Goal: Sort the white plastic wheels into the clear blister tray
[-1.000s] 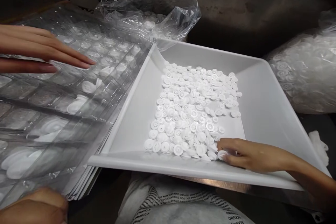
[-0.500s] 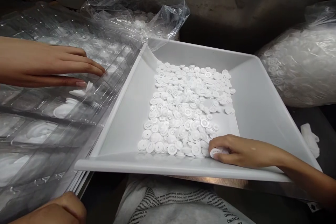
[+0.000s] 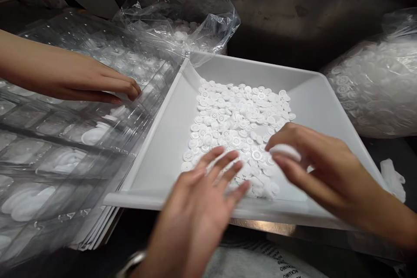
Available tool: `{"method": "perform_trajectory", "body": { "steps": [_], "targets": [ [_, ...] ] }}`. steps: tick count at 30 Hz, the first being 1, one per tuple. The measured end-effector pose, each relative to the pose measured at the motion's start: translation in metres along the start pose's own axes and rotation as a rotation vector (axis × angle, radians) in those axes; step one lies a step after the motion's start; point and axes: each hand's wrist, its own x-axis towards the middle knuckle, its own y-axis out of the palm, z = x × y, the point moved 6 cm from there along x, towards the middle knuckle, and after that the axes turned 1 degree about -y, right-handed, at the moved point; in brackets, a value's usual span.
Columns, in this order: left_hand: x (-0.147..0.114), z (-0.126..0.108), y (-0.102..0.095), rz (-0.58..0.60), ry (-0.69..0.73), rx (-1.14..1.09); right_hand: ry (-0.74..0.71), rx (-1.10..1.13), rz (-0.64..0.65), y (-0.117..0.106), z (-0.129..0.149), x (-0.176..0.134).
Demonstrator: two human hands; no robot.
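While the left hand (image 3: 202, 202) is spread, the right hand (image 3: 321, 173) has a white disc (image 3: 285, 152) pinched

Far left: clear compartment trays (image 3: 24, 154), white parts (image 3: 94, 135) in many cells; co-worker's hand (image 3: 97, 79), fingertips down among them, can't tell if gripping. Next: open clear bag (image 3: 219, 22) of white pieces (image 3: 182, 37), behind the white bin (image 3: 267, 66). Loose white discs (image 3: 234, 117) spread across bin floor. Left grip open over the near part of them, blurred, contact unclear. Right grip closed on the disc, held above the discs' right side. Far right: filled clear bag (image 3: 374, 91) beside the bin
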Motion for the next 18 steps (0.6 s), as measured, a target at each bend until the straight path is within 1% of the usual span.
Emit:
{"method": "perform_trajectory", "body": {
  "steps": [1, 2, 3, 4, 5, 6, 8, 9, 11, 13, 15, 18],
  "targets": [
    [0.011, 0.004, 0.018, -0.037, -0.038, -0.248, -0.138, -0.113, -0.012, 0.004, 0.015, 0.004],
    [0.021, 0.005, 0.031, -0.073, -0.055, -0.458, -0.231, -0.238, 0.014, 0.011, 0.024, 0.006],
    [0.031, 0.004, 0.04, -0.102, -0.059, -0.58, -0.287, -0.328, 0.05, 0.018, 0.027, 0.008],
    [0.038, 0.002, 0.044, -0.135, -0.059, -0.698, -0.294, -0.361, 0.093, 0.023, 0.025, 0.01],
    [0.042, 0.0, 0.045, -0.168, -0.055, -0.793, -0.276, -0.344, 0.121, 0.026, 0.02, 0.01],
    [0.045, -0.002, 0.043, -0.196, -0.048, -0.871, -0.249, -0.28, 0.137, 0.026, 0.012, 0.01],
    [0.045, -0.005, 0.039, -0.234, -0.035, -1.008, -0.172, -0.135, 0.158, 0.023, -0.003, 0.008],
    [0.044, -0.006, 0.037, -0.241, -0.032, -1.059, -0.131, -0.101, 0.161, 0.021, -0.01, 0.007],
    [0.041, -0.006, 0.036, -0.243, -0.038, -1.129, -0.065, -0.091, 0.163, 0.017, -0.018, 0.004],
    [0.04, -0.006, 0.037, -0.244, -0.044, -1.194, -0.031, -0.112, 0.156, 0.015, -0.019, 0.003],
    [0.04, -0.006, 0.039, -0.235, -0.047, -1.274, -0.05, -0.136, 0.125, 0.012, -0.016, 0.003],
    [0.041, -0.008, 0.042, -0.189, -0.05, -1.361, -0.107, -0.165, 0.077, 0.011, -0.01, 0.004]
  ]
}}
